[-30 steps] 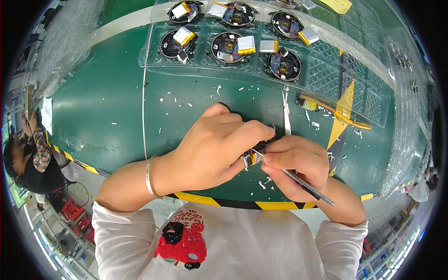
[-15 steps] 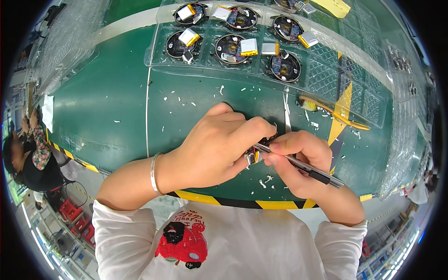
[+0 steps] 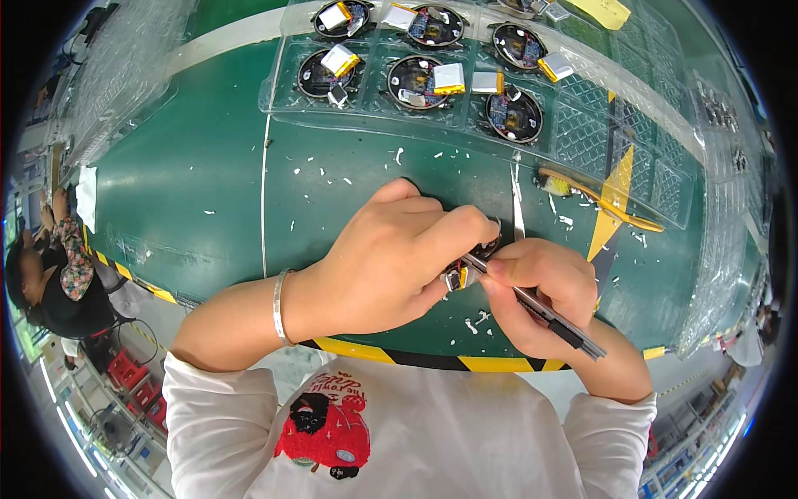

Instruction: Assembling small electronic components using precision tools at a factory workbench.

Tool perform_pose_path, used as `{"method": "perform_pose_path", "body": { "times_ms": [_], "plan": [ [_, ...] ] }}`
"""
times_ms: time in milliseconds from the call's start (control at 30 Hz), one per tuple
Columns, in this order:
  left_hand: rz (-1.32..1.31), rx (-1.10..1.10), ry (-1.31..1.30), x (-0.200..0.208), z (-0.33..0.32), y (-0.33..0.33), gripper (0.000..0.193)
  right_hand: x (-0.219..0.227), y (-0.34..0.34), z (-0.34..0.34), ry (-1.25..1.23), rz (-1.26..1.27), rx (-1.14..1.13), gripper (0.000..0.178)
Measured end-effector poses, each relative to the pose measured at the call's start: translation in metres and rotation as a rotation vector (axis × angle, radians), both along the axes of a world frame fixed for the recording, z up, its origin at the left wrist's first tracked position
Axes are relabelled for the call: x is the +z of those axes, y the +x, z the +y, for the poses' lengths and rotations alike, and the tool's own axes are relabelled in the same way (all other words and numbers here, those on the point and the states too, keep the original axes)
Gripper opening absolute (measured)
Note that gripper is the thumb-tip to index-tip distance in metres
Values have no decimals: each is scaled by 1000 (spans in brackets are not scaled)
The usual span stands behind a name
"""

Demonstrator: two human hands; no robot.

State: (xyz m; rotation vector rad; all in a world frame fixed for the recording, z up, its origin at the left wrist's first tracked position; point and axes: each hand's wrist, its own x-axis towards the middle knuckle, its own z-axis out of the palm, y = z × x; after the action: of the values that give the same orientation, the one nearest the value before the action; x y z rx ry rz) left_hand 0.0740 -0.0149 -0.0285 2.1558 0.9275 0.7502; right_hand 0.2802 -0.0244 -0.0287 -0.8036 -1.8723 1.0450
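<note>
My left hand (image 3: 399, 254) is closed round a small round watch body (image 3: 482, 249), and its fingers hide most of it. Below those fingers a small silver and yellow battery (image 3: 456, 278) sticks out from the watch body. In my right hand (image 3: 544, 287) a slim metal utility knife (image 3: 555, 320) with a black slider is pinched between thumb and fingers. Its front end reaches the watch body; the tip itself is too hidden to make out. Both hands are close together above the green table mat (image 3: 191, 216).
Beyond my hands lies a clear plastic tray (image 3: 366, 116) with several open watch cases (image 3: 416, 81) and silver batteries (image 3: 449, 79). A yellow-handled brush (image 3: 611, 208) rests to the right. White scraps (image 3: 472, 326) dot the mat. A co-worker (image 3: 75, 270) sits far left.
The knife has tilted more steeply, its rear end lower toward me. My right hand has shifted slightly, while the left keeps its hold. The whole view has moved a little.
</note>
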Motion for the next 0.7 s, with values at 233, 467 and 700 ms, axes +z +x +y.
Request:
{"method": "perform_pose_path", "body": {
  "times_ms": [233,467,700],
  "plan": [
    [-8,20,-13,0,-1,1,44,-2,-4,-1,128,-20,22,19],
    [8,-9,-12,-1,1,1,42,-4,-2,3,130,40,86,21],
    [5,-9,-17,-1,0,0,41,0,7,9,155,-45,157,23]
  ]
}}
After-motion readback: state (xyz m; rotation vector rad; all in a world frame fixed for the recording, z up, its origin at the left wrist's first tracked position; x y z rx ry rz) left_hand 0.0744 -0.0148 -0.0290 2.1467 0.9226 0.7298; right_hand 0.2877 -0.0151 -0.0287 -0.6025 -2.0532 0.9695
